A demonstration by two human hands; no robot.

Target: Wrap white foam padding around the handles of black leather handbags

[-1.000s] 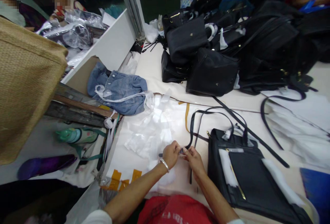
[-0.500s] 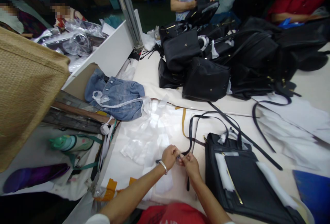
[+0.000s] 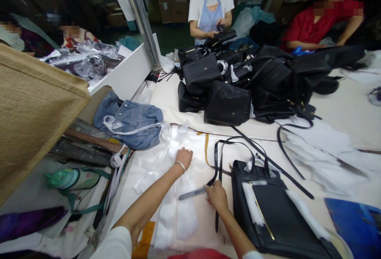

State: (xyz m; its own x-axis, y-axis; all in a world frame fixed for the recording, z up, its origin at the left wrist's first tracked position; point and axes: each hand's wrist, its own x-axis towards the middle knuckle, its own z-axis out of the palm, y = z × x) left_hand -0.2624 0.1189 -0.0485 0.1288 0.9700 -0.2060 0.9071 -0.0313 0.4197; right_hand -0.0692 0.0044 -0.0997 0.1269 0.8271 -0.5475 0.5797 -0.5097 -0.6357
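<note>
My left hand (image 3: 183, 158), a bracelet at its wrist, is over the white translucent wrapping sheets (image 3: 166, 163); its fingers are curled and what they hold, if anything, is hidden. My right hand (image 3: 216, 195) is closed on a black strap (image 3: 212, 179), whose end, in a clear sleeve (image 3: 193, 192), points left over the sheets. The strap runs up to a black backpack (image 3: 274, 207) lying at the right, with white padding along its sides and a gold zipper. A gap separates my two hands.
A denim bag (image 3: 133, 124) lies behind the sheets. Black bags (image 3: 228, 102) are piled at the back, where two people work. White paper (image 3: 333, 151) and a blue sheet (image 3: 351, 223) are at right. A burlap bag (image 3: 38, 116) and a green bottle (image 3: 74, 178) are at left.
My hands, together at the strap before, are now apart. My left hand has moved up and left onto the sheets. The sleeved strap end now shows beside my right hand. The view has tilted up.
</note>
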